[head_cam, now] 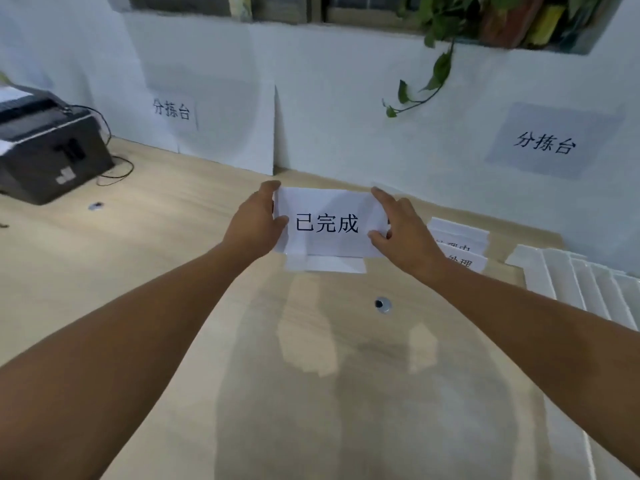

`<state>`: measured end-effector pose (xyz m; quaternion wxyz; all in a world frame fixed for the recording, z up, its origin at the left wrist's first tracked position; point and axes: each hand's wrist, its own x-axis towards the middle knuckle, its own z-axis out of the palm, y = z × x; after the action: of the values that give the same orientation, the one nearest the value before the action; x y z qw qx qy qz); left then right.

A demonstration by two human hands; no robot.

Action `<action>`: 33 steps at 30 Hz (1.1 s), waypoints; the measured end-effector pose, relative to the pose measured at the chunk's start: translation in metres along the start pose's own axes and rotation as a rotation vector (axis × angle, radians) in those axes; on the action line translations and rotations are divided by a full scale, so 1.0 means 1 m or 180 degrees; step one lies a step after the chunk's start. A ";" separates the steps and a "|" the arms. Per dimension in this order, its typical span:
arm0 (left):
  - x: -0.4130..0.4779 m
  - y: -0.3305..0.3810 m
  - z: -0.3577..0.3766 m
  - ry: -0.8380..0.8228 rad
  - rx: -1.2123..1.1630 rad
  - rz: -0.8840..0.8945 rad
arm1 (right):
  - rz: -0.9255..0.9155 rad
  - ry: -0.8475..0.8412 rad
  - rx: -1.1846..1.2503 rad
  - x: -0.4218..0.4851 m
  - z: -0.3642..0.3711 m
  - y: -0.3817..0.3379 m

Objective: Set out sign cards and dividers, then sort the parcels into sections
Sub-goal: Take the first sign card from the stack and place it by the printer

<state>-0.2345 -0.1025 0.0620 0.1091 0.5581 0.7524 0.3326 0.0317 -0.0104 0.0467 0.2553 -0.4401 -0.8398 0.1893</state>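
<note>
A white folded sign card [329, 223] printed with black characters stands upright on the wooden table [173, 237], near the back wall. My left hand [254, 225] pinches its left edge between thumb and fingers. My right hand [403, 232] pinches its right edge the same way. The card's folded foot [325, 264] lies flat on the table in front of it. Two more sign cards [460, 244] lie stacked just right of my right hand. A fanned row of white divider boards [581, 285] lies at the far right. No parcels are in view.
A black printer [48, 150] with a cable sits at the back left. White panels with paper labels [547, 143] lean against the wall. A round cable hole [382, 304] is in the table nearer to me. A plant vine [426, 84] hangs from the shelf above.
</note>
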 end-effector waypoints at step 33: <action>0.077 -0.594 -0.381 0.0640 0.0354 -0.0643 | -0.0282 -0.0453 0.0108 0.240 0.484 -0.492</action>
<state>-0.9208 -0.2690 -0.0041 0.0350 0.4486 0.8291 0.3319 -0.6887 -0.1209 -0.0098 0.2105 -0.3836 -0.8712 0.2228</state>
